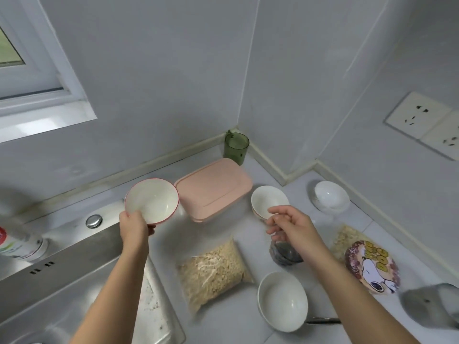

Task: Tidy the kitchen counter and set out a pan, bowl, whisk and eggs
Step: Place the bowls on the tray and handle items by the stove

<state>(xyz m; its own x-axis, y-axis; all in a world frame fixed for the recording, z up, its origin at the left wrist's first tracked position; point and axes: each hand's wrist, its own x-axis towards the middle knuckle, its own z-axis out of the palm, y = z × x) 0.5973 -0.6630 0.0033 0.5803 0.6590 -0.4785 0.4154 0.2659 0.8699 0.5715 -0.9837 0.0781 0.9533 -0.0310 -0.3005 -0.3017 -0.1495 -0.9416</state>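
One red-rimmed white ceramic bowl (151, 201) gripped in the left hand (133, 225), right hand (289, 224) loose, empty; best lowered level.

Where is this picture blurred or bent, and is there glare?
Head view: the window frame slants from wide-angle distortion; the spray bottle far left and grey object far right are smeared; light is soft, with small highlights in the near white bowl.
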